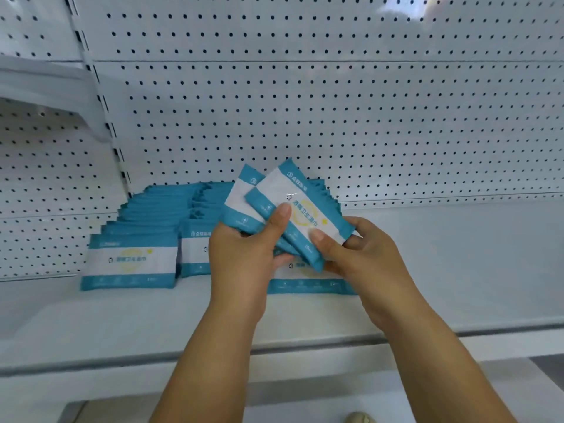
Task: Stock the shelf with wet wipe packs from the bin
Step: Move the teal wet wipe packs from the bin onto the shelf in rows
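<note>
Both hands hold a small fanned bunch of blue-and-white wet wipe packs (293,206) above the white shelf (442,264). My left hand (241,257) grips the bunch from the left, thumb pressed on the front pack. My right hand (363,254) pinches the lower right end of the front pack. Three rows of the same packs stand on the shelf: a left row (131,261), a middle row (195,251) and a right row (311,282) partly hidden behind my hands. The bin is out of view.
A white pegboard back panel (335,102) rises behind the shelf. Another shelf bracket (52,87) juts out at the upper left. The shelf's front lip (305,346) runs across below my forearms. Bare shelf lies right of the rows.
</note>
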`<state>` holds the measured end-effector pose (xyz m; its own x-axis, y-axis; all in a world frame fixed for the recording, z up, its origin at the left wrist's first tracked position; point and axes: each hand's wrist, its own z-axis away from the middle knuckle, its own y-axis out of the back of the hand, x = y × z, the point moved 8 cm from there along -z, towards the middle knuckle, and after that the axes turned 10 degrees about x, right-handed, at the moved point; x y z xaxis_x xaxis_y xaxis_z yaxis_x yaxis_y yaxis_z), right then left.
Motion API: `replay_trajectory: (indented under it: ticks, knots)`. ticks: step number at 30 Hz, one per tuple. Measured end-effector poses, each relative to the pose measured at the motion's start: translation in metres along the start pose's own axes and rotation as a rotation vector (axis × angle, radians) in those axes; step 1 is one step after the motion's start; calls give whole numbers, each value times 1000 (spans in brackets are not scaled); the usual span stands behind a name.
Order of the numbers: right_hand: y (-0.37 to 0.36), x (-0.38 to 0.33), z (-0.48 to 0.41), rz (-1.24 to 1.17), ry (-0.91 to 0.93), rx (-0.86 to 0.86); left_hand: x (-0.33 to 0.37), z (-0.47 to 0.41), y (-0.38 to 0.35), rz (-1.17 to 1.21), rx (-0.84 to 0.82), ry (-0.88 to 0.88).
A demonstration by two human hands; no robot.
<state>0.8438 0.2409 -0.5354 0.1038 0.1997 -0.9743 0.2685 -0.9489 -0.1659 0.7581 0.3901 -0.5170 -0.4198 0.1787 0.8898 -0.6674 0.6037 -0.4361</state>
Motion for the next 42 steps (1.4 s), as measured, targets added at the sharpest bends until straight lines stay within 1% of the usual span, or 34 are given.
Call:
replay_trajectory:
  ticks: [3,5,9,12,15,18,22,24,28,30,32,36,39,42]
  knots:
    - [12,-3,-5,65,44,83,3,-8,18,-32,87,-1]
    - [19,-1,-8,101,49,104,5,-15,33,-41,163,1]
    - [32,5,-11,148,21,84,5,-22,53,-28,259,6]
    - [37,7,-12,153,11,46,-3,-23,61,-2,320,60]
    - [39,12,-11,234,-3,10,-10,-24,68,46,381,96]
    - [38,20,-12,345,-10,18,-9,-25,72,81,436,73]
    - [31,22,-13,508,39,40,-11,-24,70,110,456,47]
    - [29,23,-14,551,37,30,-14,-23,70,126,470,45]
    - [30,24,-13,520,-5,-17,-17,-21,70,141,483,49]
    - [30,22,-12,512,6,-27,-18,-21,70,141,480,50]
    - [31,18,-13,517,63,-3,-19,-21,70,137,478,53]
    - [36,9,-18,533,240,115,-20,-24,76,129,481,74]
    - [33,10,-24,457,250,122,-19,-25,77,126,471,78]
    - [28,13,-27,463,263,105,-16,-24,75,130,456,69]
